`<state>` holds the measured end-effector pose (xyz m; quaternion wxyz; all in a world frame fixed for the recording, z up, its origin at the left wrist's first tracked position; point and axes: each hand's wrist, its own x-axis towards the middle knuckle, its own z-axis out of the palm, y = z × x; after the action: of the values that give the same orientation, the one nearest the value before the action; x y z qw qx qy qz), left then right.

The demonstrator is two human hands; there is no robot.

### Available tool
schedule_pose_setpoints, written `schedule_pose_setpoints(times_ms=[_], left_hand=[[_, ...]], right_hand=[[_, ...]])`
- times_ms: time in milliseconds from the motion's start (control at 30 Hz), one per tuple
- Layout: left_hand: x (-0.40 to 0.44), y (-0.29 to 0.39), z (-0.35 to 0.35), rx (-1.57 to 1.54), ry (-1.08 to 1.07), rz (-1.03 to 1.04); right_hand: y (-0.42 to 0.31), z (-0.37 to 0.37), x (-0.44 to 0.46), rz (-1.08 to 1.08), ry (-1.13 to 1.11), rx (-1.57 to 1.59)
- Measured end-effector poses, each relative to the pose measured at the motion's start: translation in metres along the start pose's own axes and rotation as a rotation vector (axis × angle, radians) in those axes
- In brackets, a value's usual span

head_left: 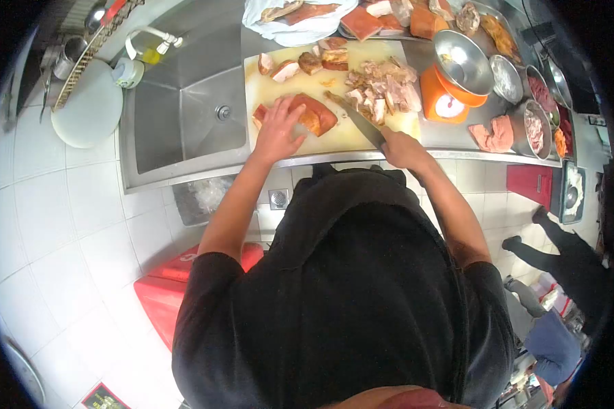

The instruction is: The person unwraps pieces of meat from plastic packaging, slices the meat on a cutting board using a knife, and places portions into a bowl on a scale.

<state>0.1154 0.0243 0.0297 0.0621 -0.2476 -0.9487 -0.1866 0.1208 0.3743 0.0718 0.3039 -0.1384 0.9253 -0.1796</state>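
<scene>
My left hand [278,133] lies over a reddish-brown slab of smoked pork [317,116], fingers bent on its top and left part, holding it on the pale cutting board [276,102]. In my right hand [404,148], fingers wrapped round the handle, is a large kitchen knife [363,125]. Its blade points up and left, just right of the slab and apart from it. Beyond the blade is a heap of cut meat pieces [385,78]. Several thicker meat chunks [286,70] sit along the board's far side.
To the left is a steel sink [184,123]. An orange scale [443,102] carrying a metal bowl [464,65] stands right of the board. A plastic bag [300,28] and meat slabs [361,24] lie behind. Other people [552,347] are at the far right.
</scene>
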Motion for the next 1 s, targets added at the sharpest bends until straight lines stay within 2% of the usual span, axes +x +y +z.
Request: schedule_pose_setpoints(times_ms=[267,367,467,567,733,800,833,867,900,933,1000], left_hand=[[0.06,0.011,-0.002,0.057,-0.321,0.202],[0.072,0.019,-0.006,0.074,-0.427,0.173],[0.081,0.026,-0.009,0.183,-0.44,0.202],[0.094,0.049,-0.011,0.218,-0.515,0.077],[0.09,0.058,0.02,0.122,-0.361,0.116],[0.088,0.049,0.027,0.073,-0.322,0.167],[0.084,0.042,0.029,0.074,-0.331,0.15],[0.088,0.048,0.025,0.081,-0.433,0.054],[0.091,0.059,0.02,-0.025,-0.42,0.008],[0.089,0.064,0.02,-0.128,-0.414,-0.05],[0.071,0.037,0.049,-0.414,-0.31,-0.152]], right_hand=[[0.042,-0.005,-0.026,-0.037,0.09,0.259],[0.063,0.003,-0.045,-0.042,0.089,0.356],[0.081,0.015,-0.053,-0.039,0.098,0.403],[0.096,0.029,-0.056,-0.085,0.131,0.404],[0.122,0.04,-0.06,-0.111,0.161,0.387],[0.132,0.036,-0.067,-0.108,0.148,0.49],[0.138,0.036,-0.074,-0.16,0.214,0.537],[0.148,0.043,-0.074,-0.184,0.238,0.503],[0.153,0.041,-0.085,-0.197,0.257,0.54],[0.157,0.029,-0.097,-0.161,0.186,0.518],[0.174,0.042,-0.106,-0.132,0.255,0.529]])
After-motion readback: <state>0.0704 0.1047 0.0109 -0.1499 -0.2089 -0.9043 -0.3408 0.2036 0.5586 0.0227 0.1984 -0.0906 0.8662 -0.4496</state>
